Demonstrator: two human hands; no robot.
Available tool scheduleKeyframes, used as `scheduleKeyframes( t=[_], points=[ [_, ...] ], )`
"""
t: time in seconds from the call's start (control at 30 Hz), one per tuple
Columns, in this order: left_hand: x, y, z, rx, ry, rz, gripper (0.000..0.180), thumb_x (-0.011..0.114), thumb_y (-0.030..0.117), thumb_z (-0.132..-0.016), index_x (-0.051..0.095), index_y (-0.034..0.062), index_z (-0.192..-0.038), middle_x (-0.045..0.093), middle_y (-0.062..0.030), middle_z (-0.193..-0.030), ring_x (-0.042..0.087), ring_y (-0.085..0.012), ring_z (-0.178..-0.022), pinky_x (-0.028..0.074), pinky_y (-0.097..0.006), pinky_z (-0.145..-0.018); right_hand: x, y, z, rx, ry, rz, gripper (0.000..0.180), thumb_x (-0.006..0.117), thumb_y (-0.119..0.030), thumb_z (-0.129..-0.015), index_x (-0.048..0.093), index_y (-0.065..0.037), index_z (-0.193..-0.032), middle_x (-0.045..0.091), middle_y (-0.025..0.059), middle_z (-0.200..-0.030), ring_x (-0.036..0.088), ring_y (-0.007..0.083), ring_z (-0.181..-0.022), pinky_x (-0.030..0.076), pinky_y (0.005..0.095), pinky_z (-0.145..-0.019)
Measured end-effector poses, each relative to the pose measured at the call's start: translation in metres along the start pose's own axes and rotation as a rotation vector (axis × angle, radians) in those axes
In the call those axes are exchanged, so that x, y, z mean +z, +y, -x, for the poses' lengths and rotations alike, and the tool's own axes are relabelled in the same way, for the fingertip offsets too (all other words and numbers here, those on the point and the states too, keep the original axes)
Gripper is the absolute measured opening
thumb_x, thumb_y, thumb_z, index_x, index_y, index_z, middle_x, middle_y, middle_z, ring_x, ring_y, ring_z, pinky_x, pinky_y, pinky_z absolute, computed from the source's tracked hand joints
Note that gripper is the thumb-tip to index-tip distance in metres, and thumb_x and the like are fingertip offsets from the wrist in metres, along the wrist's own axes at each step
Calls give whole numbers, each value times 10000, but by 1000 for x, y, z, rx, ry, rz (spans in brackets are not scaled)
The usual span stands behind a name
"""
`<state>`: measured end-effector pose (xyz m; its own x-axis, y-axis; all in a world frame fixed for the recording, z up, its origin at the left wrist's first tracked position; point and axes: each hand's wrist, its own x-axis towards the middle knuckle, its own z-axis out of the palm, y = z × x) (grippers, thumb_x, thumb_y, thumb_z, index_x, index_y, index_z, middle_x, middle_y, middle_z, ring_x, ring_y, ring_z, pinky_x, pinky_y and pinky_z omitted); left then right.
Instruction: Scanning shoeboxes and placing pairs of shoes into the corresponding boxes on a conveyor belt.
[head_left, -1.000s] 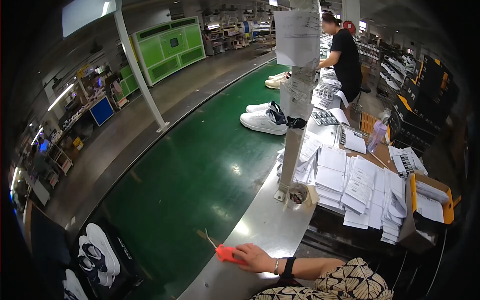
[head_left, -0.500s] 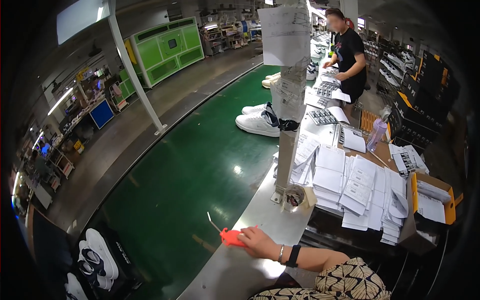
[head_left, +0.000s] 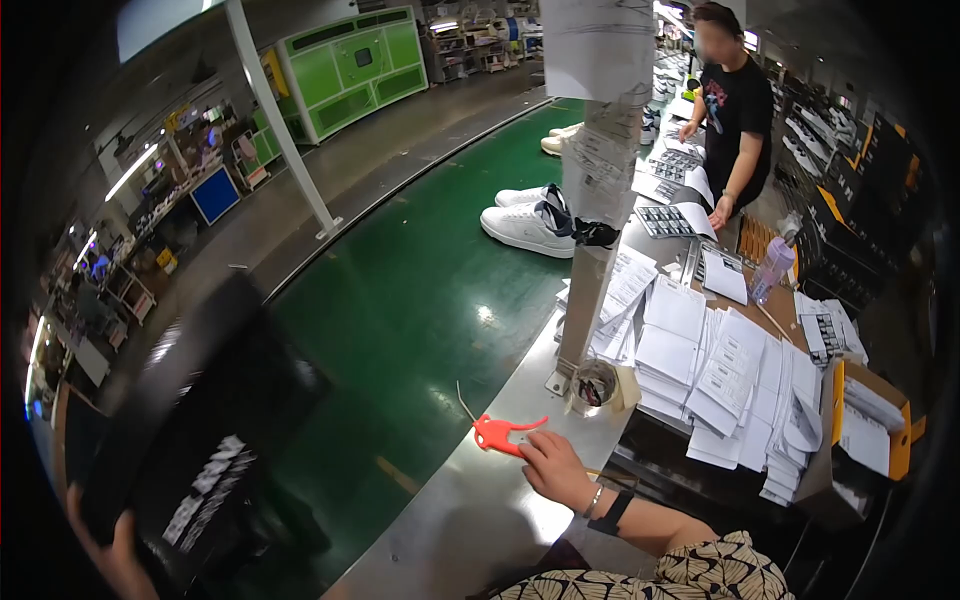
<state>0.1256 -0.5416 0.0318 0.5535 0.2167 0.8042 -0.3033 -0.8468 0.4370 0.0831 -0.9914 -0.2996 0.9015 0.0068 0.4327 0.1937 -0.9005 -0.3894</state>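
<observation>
My right hand (head_left: 557, 472) is over the metal ledge beside the green conveyor belt, its fingers on the handle end of a red air blow gun (head_left: 492, 434). The gun's thin bent metal nozzle points away toward the belt. At the lower left edge, my left hand (head_left: 118, 555) grips the side of a black shoebox (head_left: 165, 450) with white print on it. A dark panel of the box stands raised and is blurred. No shoes show in the box from here. A pair of white sneakers (head_left: 528, 225) with dark lining stands on the belt farther ahead.
A post (head_left: 590, 290) wrapped in paper and plastic rises from the ledge (head_left: 440, 540), with a small clear cup (head_left: 594, 384) at its foot. Right of it lie stacked paper sheets (head_left: 668, 340), a purple bottle (head_left: 773, 268) and an open carton (head_left: 832, 450). A co-worker (head_left: 738, 110) stands beyond.
My right hand moved forward and right with the blow gun. My left hand came into view on the black shoebox, whose dark panel rose; the white shoes at lower left are now hidden.
</observation>
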Motion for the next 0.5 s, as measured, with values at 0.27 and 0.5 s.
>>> scheduleKeyframes(
  t=[0.27,0.5],
  points=[
    [129,41,-23,276,-446,-390,503,748,121,-512,549,33,-966,549,-117,-935,493,-308,-976,420,-376,-832,-3,3,9,79,-8,-128,347,650,-151,-710,535,-44,-1019,559,140,-963,544,319,-913,429,414,-810],
    [186,20,-65,-322,-539,529,335,568,141,-849,537,4,-1153,542,-29,-1078,494,-109,-1045,355,-248,-931,-8,-2,5,116,-122,4,399,642,-197,-734,511,-52,-1081,559,100,-1021,539,272,-951,416,388,-810]
  ],
)
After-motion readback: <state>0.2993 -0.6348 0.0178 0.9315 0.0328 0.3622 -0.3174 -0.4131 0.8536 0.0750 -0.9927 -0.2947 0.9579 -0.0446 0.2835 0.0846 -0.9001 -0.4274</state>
